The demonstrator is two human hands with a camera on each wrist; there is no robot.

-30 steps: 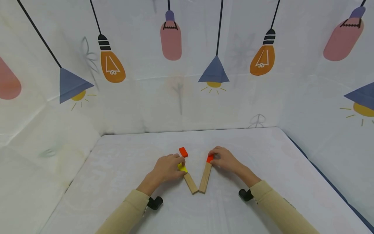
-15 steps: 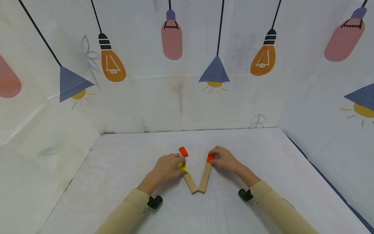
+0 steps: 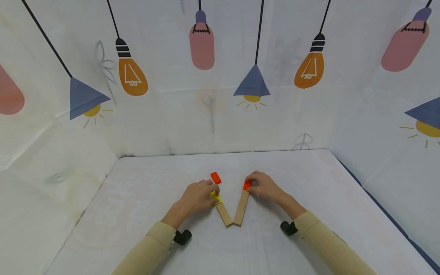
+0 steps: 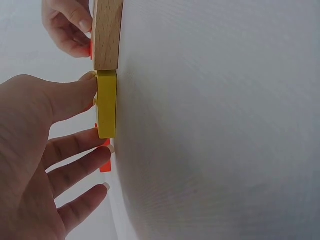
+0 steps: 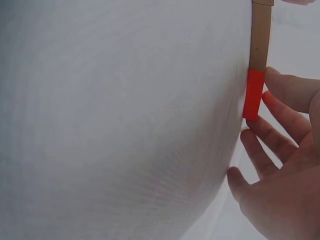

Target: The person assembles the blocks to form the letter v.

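Observation:
In the head view, my left hand (image 3: 198, 196) pinches a small yellow block (image 3: 215, 197) between thumb and fingers. One end of it meets a plain wooden block (image 3: 224, 215), as the left wrist view also shows. On the other side, my right hand (image 3: 266, 187) holds a red block (image 3: 246, 186) by its ends, set against the far end of a longer wooden block (image 3: 241, 208). The two wooden pieces come together at their near ends in a V. A second red block (image 3: 215, 177) lies just beyond my left fingers, and part of the yellow block is covered by them.
The blocks lie on a white-covered table (image 3: 165, 168). Behind it rises a white cloth wall (image 3: 165, 122) printed with hanging lamps and bulbs. Each wrist carries a small black camera, such as the left one (image 3: 182, 237).
My left thumb has shifted slightly up along the yellow block, whose near end shows more fully against the wooden block. The right hand and the red blocks stay put.

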